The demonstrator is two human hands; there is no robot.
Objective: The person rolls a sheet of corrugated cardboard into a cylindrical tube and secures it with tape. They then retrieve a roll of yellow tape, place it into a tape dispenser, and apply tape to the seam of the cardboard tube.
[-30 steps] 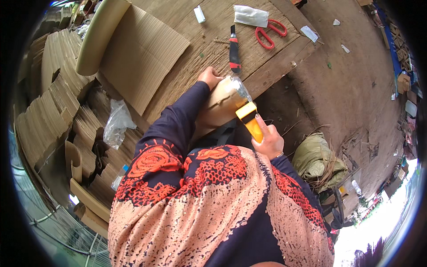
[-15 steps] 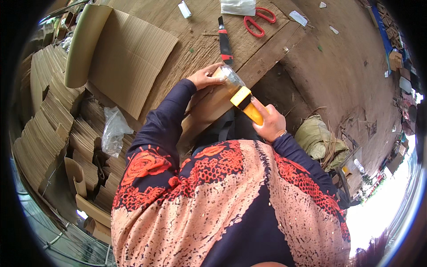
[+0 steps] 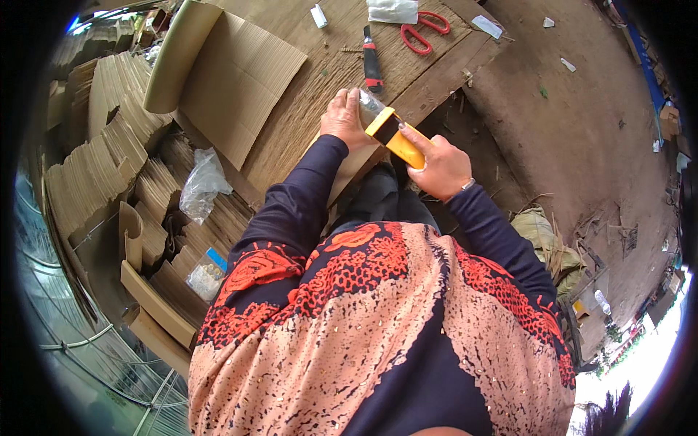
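Note:
My left hand [image 3: 345, 119] is at the near edge of the wooden table [image 3: 327, 83], its fingers bent over a small clear plastic packet [image 3: 370, 102]. Greyish contents show faintly through the plastic. My right hand [image 3: 442, 167] is closed around a yellow hand tool [image 3: 405, 145] with a black band, whose exact kind I cannot make out. The tool's far end lies against the packet, close beside my left hand. Just beyond the packet lies a black and red utility knife [image 3: 371, 64]. Scissors with red handles [image 3: 416, 38] rest farther back.
A curled corrugated cardboard sheet [image 3: 243, 76] lies on the table's left. Stacked cardboard [image 3: 116, 156] fills the left side, with a clear plastic bag [image 3: 203, 185] and a blue-topped clear packet [image 3: 207, 274] on it. A pale green sack [image 3: 534, 232] sits on the floor at right.
My left hand has turned, its fingers now pointing away over the packet. My right hand and the yellow tool have moved slightly away from me. A blue-topped packet has come into view at left.

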